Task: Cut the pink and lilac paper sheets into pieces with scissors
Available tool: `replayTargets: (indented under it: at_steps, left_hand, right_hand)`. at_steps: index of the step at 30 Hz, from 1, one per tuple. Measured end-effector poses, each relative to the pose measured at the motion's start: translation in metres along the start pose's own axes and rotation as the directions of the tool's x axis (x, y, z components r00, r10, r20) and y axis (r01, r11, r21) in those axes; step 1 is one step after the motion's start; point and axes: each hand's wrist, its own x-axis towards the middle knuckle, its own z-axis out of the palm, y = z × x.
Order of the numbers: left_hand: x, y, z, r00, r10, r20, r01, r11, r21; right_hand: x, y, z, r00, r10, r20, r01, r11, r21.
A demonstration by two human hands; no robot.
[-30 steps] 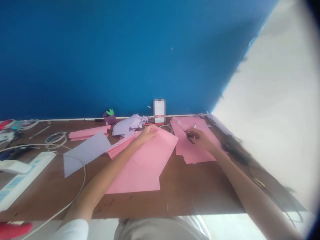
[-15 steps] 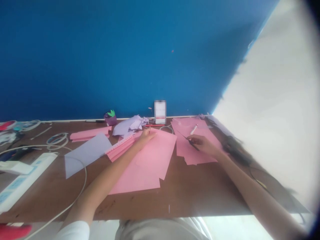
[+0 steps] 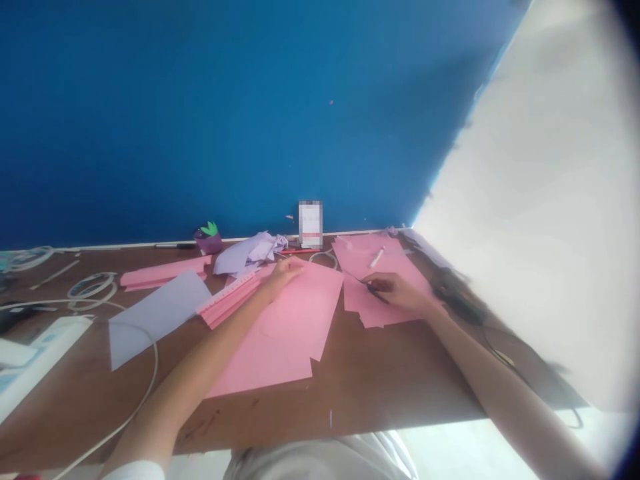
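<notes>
Pink paper (image 3: 265, 340) lay notched on the table (image 3: 380, 387), already cut, the left hand (image 3: 283, 277) resting open on it, while the right hand (image 3: 397, 293) gripped a black tool (image 3: 374, 290) above a second sheet (image 3: 363, 257).

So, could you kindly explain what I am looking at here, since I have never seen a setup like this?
There is no machine here: a person works with bare hands, and the view comes from a camera worn on their head, looking forward and down. The left hand rests on a large pink paper sheet. The right hand holds a small dark pointed tool, possibly scissors, over more pink paper. On the brown table also lie a lilac sheet, crumpled lilac paper and a marked pink ruler.
</notes>
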Motion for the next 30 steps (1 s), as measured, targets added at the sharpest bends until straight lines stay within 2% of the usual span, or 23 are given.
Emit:
replayTargets:
  at_steps: [9,16,22,27,30]
  left_hand:
    - [-0.001,0.002,0.002,0.998,0.043,-0.037,-0.040,0.996,0.080]
    - [-0.001,0.006,0.005,0.998,0.040,-0.046,-0.034,0.993,0.116]
    - [-0.001,0.009,0.005,0.992,0.127,0.005,-0.125,0.969,0.211]
    - [-0.002,0.011,0.006,0.995,0.093,0.033,-0.097,0.983,0.156]
    - [-0.003,0.013,0.006,0.997,0.080,0.009,-0.081,0.982,0.168]
  right_hand:
    - [-0.004,-0.010,0.001,1.000,0.008,0.011,-0.007,0.994,-0.110]
    - [-0.003,-0.005,-0.001,0.999,0.026,0.021,-0.023,0.992,-0.125]
    - [-0.002,-0.002,-0.006,1.000,0.014,0.021,-0.011,0.992,-0.123]
    - [-0.003,-0.007,-0.005,0.997,0.038,0.061,-0.033,0.997,-0.069]
    - [-0.003,-0.010,-0.005,0.997,0.051,0.062,-0.047,0.997,-0.069]
